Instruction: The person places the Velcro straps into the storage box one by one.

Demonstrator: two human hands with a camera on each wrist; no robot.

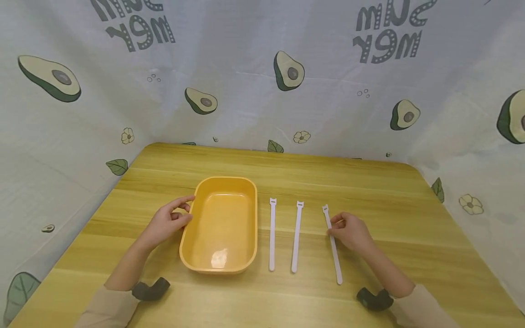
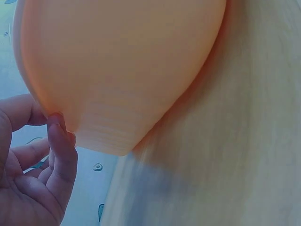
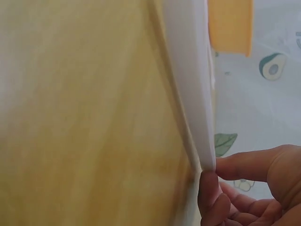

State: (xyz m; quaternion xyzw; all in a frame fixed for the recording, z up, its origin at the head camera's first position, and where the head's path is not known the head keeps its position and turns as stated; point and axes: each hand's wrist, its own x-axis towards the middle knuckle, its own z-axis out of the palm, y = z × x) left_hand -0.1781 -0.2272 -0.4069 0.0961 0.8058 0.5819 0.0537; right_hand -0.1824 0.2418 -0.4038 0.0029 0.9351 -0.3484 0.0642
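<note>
A yellow rectangular plastic bin (image 1: 219, 223) with rounded corners stands on the table, nothing lying in it. My left hand (image 1: 168, 221) is at its left side; in the left wrist view, thumb and finger (image 2: 61, 141) pinch the bin's edge. To the right of the bin are three white strap-style cable ties with slotted heads. The left tie (image 1: 272, 237) and the middle tie (image 1: 297, 239) lie flat, roughly parallel. My right hand (image 1: 350, 231) pinches the right tie (image 1: 335, 259) by its upper part. Close up, that tie (image 3: 193, 89) stretches away from the fingertips (image 3: 209, 186).
The wood-grain table (image 1: 311, 300) has rounded far corners. A white cloth (image 1: 242, 50) printed with avocados, leaves and lettering hangs behind and at both sides. Dark curved pieces (image 1: 151, 290) sit at both wrists by the beige sleeves.
</note>
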